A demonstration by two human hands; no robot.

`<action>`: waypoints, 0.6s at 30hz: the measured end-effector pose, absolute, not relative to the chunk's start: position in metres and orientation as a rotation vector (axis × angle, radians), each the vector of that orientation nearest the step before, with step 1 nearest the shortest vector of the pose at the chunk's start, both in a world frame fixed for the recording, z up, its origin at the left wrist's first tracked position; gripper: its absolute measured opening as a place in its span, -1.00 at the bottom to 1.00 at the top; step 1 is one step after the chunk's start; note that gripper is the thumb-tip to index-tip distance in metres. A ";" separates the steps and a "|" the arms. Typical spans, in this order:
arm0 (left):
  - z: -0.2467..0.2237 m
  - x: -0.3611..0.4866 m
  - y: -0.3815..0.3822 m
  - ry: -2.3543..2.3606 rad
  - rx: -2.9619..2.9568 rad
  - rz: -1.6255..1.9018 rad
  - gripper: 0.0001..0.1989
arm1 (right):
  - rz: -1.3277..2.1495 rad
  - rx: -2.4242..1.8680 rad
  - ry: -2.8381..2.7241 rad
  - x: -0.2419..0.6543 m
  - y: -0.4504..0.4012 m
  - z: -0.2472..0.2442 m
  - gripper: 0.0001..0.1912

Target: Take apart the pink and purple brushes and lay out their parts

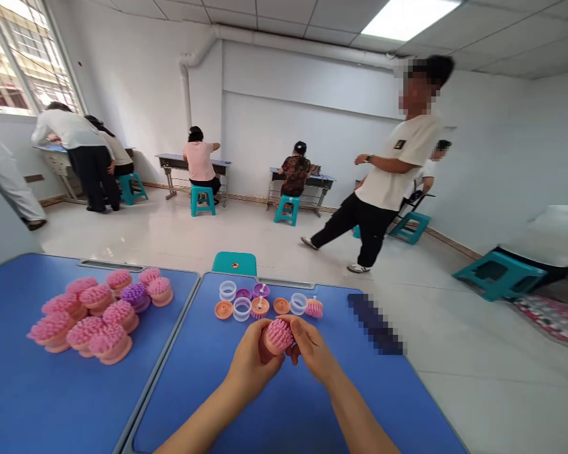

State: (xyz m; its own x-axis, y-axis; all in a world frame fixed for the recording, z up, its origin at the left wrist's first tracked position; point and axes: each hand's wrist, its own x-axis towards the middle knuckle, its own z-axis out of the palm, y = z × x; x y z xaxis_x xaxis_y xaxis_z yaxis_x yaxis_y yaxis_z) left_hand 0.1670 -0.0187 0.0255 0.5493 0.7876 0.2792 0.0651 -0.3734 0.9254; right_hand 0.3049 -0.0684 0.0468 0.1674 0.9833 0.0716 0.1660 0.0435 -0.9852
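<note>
Between my two hands I see a round scrub brush (279, 335) with pink bristles and a peach-coloured base, held above the blue desk. My left hand (252, 354) wraps its base from the left. My right hand (312, 352) closes on it from the right, thumb against the bristle side. Just beyond lie loose parts: clear rings (242, 309), peach caps (224, 309), purple parts (261, 290) and a pink bristle head (315, 308). On the left desk stands a cluster of pink brushes (97, 298), with one purple brush (136, 296) among them.
Two blue desktops (203, 391) meet at a grey-edged seam. A blurred dark patch (377, 323) lies at the right edge. Behind the desk stands a teal stool (235, 263). A person in a white shirt (383, 164) walks past; several others are at desks along the walls.
</note>
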 end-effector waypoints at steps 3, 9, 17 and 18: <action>0.013 0.187 -0.014 0.712 2.035 0.876 -0.59 | 0.990 -1.408 -1.170 0.323 -0.075 0.036 -0.35; -0.007 0.197 -0.014 0.682 2.264 0.823 -0.53 | 1.091 -1.433 -1.110 0.335 -0.081 0.010 -0.48; -0.007 0.185 -0.002 0.769 1.884 0.631 -0.39 | 1.065 -1.309 -1.000 0.333 -0.082 0.001 -0.48; -0.006 0.185 -0.001 0.775 1.814 0.607 -0.39 | 1.070 -1.286 -0.992 0.333 -0.082 0.002 -0.47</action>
State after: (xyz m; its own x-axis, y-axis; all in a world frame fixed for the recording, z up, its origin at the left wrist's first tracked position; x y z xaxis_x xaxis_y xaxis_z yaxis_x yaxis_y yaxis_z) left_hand 0.1846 -0.0008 -0.0057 0.6649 0.7453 0.0498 0.2273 -0.2654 0.9370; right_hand 0.3332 -0.0821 0.0018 0.2315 0.9726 -0.0216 -0.0512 -0.0100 -0.9986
